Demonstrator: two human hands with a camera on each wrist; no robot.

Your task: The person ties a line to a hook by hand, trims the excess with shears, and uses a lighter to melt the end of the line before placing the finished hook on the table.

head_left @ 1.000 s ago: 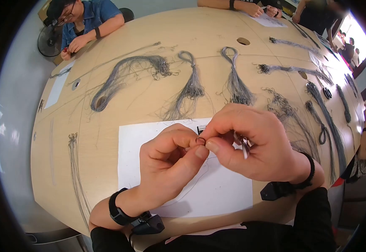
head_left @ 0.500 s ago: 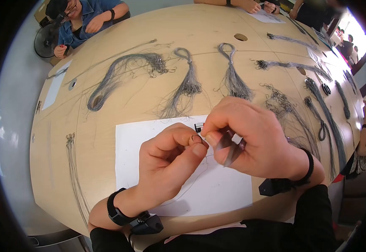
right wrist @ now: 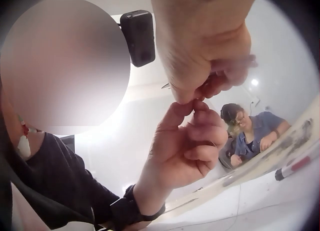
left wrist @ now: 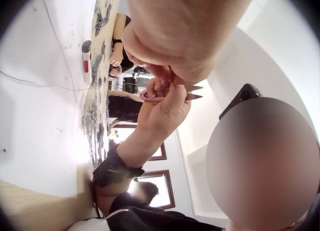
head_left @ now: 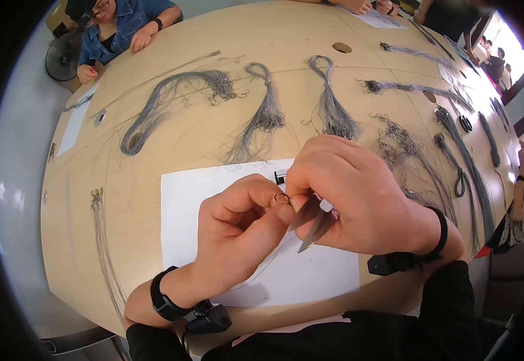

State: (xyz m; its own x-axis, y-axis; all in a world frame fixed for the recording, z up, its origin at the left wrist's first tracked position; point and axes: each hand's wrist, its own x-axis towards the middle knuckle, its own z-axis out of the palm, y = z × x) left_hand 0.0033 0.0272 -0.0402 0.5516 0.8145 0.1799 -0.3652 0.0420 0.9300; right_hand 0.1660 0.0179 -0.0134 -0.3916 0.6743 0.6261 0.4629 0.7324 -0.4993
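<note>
Above a white sheet (head_left: 183, 198), the left hand (head_left: 238, 225) pinches a small dark hook (head_left: 281, 197) between thumb and index finger. The right hand (head_left: 358, 195) meets it at the fingertips and holds small scissors (head_left: 317, 225), their two blades spread and pointing down toward the left. In the left wrist view the pink scissor handle (left wrist: 152, 97) shows among the right hand's fingers. A thin line (head_left: 268, 262) hangs below the hands over the sheet. What lies between the touching fingertips is hidden.
A lighter-like object (left wrist: 86, 61) lies on the sheet. Bundles of grey line with hooks (head_left: 266, 114) lie beyond the hands, others (head_left: 472, 162) at the right and a thin bundle (head_left: 102, 234) at the left. Another person (head_left: 114, 33) sits at the far left.
The scissors have swung round in the right hand, so the spread blades now show beside the left fingertips. The left hand keeps its pinch. The seated person's hands have moved apart.
</note>
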